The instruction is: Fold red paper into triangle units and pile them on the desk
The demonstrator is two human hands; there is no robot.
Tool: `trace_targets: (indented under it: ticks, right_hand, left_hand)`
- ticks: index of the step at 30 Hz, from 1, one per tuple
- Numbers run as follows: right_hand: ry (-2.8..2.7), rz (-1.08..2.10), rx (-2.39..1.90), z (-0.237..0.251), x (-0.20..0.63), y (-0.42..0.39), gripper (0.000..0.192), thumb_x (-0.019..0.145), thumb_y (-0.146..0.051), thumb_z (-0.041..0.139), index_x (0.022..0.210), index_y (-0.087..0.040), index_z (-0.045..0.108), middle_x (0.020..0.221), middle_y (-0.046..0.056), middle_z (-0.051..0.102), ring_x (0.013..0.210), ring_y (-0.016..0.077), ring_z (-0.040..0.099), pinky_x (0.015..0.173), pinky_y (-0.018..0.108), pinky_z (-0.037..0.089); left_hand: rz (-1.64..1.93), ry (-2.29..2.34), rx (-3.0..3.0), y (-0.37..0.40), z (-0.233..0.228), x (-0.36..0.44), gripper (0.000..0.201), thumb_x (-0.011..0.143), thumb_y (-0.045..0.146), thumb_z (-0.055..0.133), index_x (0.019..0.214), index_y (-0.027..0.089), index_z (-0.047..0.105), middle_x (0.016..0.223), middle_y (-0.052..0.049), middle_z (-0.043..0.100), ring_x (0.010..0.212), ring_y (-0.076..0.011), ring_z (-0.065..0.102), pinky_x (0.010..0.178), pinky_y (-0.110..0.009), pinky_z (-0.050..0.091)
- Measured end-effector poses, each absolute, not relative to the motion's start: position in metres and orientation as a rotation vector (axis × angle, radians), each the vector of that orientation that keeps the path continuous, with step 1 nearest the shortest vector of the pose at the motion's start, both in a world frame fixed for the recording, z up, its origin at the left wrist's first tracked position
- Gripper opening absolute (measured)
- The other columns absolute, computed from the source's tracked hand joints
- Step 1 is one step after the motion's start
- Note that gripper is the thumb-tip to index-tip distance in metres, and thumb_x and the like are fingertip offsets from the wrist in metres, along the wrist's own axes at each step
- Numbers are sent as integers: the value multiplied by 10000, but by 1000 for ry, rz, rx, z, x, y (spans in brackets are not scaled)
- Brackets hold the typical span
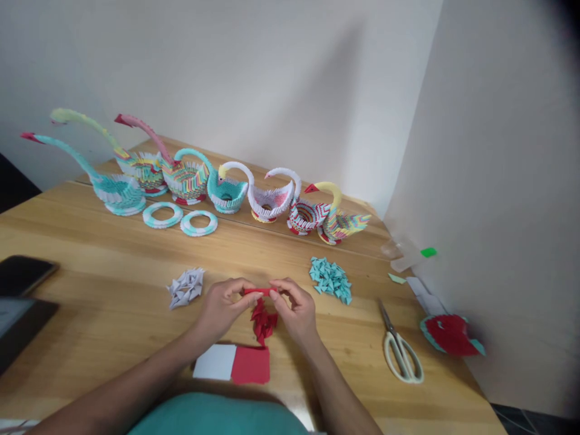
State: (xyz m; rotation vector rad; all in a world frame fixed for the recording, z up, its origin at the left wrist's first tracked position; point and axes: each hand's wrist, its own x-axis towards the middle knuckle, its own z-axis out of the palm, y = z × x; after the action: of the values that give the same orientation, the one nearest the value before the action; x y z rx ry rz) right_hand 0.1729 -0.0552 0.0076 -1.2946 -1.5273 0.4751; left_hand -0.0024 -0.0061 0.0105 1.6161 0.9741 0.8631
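Observation:
My left hand (223,305) and my right hand (293,307) pinch the two ends of a narrow red paper strip (259,292) just above the wooden table (113,266). Directly below it lies a small pile of folded red paper pieces (263,321). Closer to me lie a red paper sheet (251,365) and a white sheet (215,362), side by side. A pile of grey-white folded pieces (185,287) lies left of my left hand. A pile of teal folded pieces (331,278) lies right of my right hand.
Several paper swans and baskets (224,187) line the table's back by the wall, with two teal-white rings (198,222) in front. Scissors (401,350) and a red-and-teal paper stack (451,334) lie at right. A phone (22,273) and a dark device (18,323) sit at left.

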Motion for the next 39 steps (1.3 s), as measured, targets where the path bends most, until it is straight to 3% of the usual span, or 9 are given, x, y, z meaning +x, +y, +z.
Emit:
trace_targets:
  ticks: [14, 22, 26, 29, 39]
  right_hand:
    - [-1557, 470, -1280, 6, 171, -55, 158, 861, -193, 586, 958, -210, 709, 768, 28, 655, 693, 162, 602, 653, 286, 482]
    - [-1470, 695, -1356, 9, 172, -54, 281, 826, -286, 635, 1084, -191, 691, 840, 47, 676, 736, 172, 611, 660, 279, 483]
    - [-1407, 812, -1388, 5, 170, -53, 197, 822, -349, 645, 871, -177, 729, 730, 32, 677, 651, 157, 593, 604, 260, 463]
    - [-1383, 824, -1402, 2, 168, -54, 240, 839, -373, 622, 737, -173, 707, 648, 19, 652, 586, 140, 562, 540, 240, 428]
    - [-1387, 794, -1423, 5, 167, -55, 278, 842, -388, 619, 678, -171, 677, 606, 14, 641, 555, 134, 552, 504, 227, 409]
  left_hand:
    - [831, 851, 1408, -6, 11, 2, 250, 780, 359, 626, 635, 155, 612, 570, -2, 621, 550, -132, 547, 552, -232, 430]
    - [816, 871, 1404, -5, 7, 3, 253, 774, 369, 616, 653, 147, 603, 577, -1, 613, 560, -125, 542, 565, -230, 421]
    - [804, 892, 1429, -5, 7, 2, 258, 774, 371, 612, 643, 150, 598, 569, 5, 607, 559, -124, 540, 567, -227, 419]
    - [802, 900, 1436, -5, 7, 2, 254, 771, 373, 613, 646, 152, 597, 569, 8, 609, 560, -123, 541, 568, -226, 419]
    - [795, 915, 1396, -6, 7, 4, 276, 754, 392, 624, 613, 159, 576, 534, 12, 586, 531, -116, 506, 545, -225, 405]
